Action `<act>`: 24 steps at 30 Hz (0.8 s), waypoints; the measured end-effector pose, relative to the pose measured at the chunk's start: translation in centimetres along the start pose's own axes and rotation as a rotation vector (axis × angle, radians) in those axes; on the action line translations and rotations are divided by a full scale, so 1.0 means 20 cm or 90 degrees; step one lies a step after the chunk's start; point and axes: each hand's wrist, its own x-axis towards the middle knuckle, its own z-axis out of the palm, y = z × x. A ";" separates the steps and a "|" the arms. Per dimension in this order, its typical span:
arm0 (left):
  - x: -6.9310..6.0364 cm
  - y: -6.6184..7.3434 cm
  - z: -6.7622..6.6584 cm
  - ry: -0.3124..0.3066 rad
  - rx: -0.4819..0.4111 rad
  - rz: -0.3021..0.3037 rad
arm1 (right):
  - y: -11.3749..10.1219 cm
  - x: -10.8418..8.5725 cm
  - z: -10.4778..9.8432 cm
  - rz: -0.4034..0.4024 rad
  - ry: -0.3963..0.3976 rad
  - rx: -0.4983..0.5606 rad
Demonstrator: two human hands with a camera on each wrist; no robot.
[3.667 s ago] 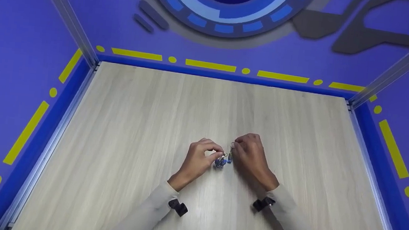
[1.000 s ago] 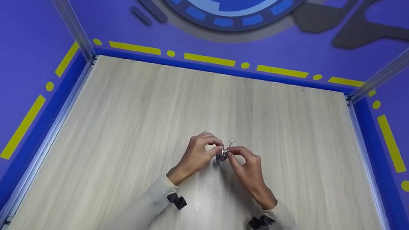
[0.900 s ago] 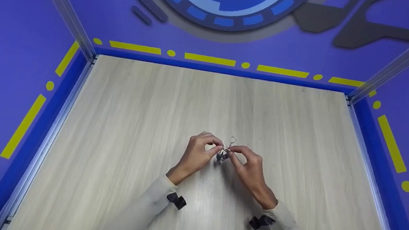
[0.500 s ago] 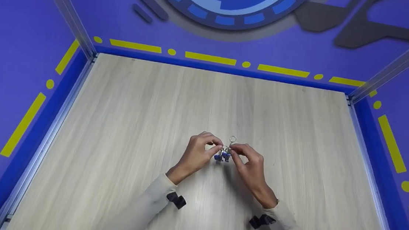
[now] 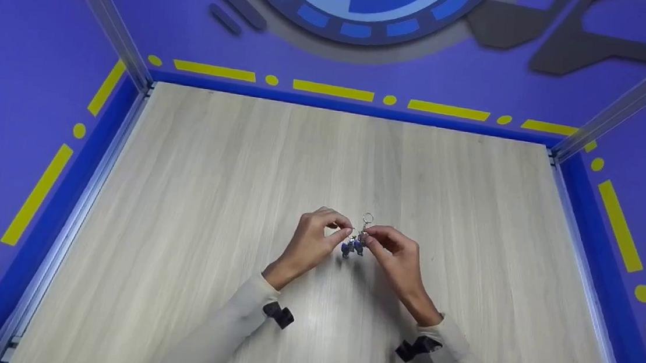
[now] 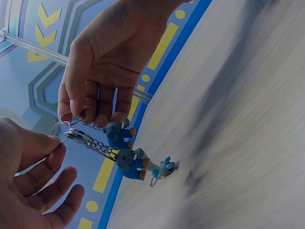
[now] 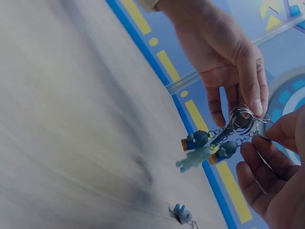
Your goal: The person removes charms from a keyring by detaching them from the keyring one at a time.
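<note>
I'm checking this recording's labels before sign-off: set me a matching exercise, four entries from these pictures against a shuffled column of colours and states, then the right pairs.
Column 1
1. Two held elephant charms
2. Loose keychain
3. Left hand and right hand
4. Tabletop

Column 2
A. Lying down, held by neither hand
B. Pale wood grain
C. Grey heads, blue bodies
D. Pinching at metal rings

Right pairs: 1-C, 2-A, 3-D, 4-B
</note>
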 end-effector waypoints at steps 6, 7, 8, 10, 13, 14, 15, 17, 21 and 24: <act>-0.01 0.02 -0.01 -0.012 0.004 -0.005 | -0.01 0.00 -0.01 0.004 -0.012 0.044; -0.01 0.02 -0.01 -0.013 0.004 -0.004 | -0.01 0.00 -0.01 -0.001 -0.013 0.046; -0.01 0.02 -0.01 -0.014 0.004 -0.002 | -0.01 0.00 -0.01 -0.004 -0.014 0.048; -0.01 0.02 -0.01 -0.016 0.004 0.003 | -0.01 0.00 -0.01 -0.009 -0.016 0.047; -0.01 0.01 -0.01 -0.018 0.003 0.020 | -0.01 0.00 -0.01 -0.009 -0.014 0.041; -0.01 0.01 -0.01 -0.017 0.003 0.027 | -0.01 0.00 -0.01 -0.008 -0.011 0.039; -0.01 0.01 -0.01 -0.016 0.002 0.034 | -0.01 0.00 -0.01 -0.007 -0.008 0.039; -0.01 0.01 -0.01 -0.013 0.002 0.049 | -0.01 -0.01 0.00 -0.005 0.000 0.033; -0.01 0.01 0.00 -0.015 0.015 0.075 | -0.02 -0.01 0.01 -0.004 0.014 0.024; -0.01 0.01 0.01 -0.022 0.033 0.089 | -0.03 0.00 0.02 -0.001 0.024 0.017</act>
